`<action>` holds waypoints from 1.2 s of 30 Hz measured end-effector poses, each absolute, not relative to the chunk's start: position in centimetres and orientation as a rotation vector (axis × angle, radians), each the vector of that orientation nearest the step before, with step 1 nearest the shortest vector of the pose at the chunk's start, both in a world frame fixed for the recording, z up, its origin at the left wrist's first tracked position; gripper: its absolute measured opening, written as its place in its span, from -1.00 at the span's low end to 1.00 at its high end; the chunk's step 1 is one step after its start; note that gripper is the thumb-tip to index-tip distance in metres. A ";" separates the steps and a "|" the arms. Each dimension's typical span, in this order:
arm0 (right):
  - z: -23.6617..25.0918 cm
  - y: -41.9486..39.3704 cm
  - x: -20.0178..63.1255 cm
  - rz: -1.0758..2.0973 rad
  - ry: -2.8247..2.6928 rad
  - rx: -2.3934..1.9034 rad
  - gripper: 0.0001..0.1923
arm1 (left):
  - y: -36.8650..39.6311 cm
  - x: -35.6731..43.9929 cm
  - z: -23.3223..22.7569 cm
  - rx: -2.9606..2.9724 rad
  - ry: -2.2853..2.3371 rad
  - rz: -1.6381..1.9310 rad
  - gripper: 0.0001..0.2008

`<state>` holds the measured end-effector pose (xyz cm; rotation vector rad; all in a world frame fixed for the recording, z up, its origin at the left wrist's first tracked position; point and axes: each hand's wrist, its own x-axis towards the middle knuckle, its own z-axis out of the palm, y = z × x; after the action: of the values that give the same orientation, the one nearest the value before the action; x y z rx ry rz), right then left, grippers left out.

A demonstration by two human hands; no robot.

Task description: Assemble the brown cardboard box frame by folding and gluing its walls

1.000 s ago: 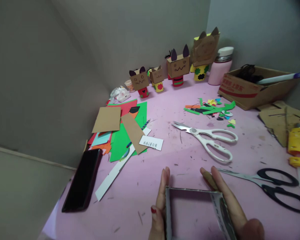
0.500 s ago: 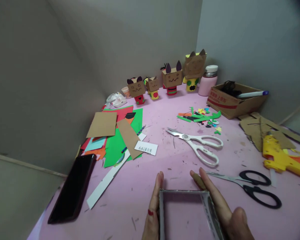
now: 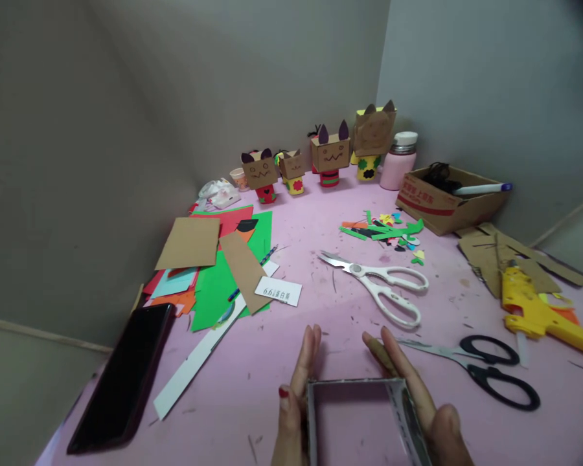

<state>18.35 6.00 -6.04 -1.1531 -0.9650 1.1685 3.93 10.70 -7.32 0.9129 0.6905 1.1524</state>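
Left hand [image 3: 296, 388] is held flat and on edge, fingers extended and pressed together, pointed forward; red polish is seen on the thumbnail. Right hand [image 3: 418, 401] is held likewise, palm turned inward toward the left, fingers straight, thumb raised at the near end. The palms are set facing each other, well apart, roughly parallel. Wrists and forearms are cut off by the lower frame edge.

Single head view, forward and down over pink table [image 3: 320, 213], toward wall corner.
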 end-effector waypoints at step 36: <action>-3.7 5.5 17.7 1.356 -0.696 -1.146 -0.30 | 8.6 4.3 -4.1 0.828 0.935 1.097 -0.57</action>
<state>17.75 5.54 -3.72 -1.1462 -0.6960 1.3565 4.26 8.61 -4.14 0.8278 0.9349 1.0971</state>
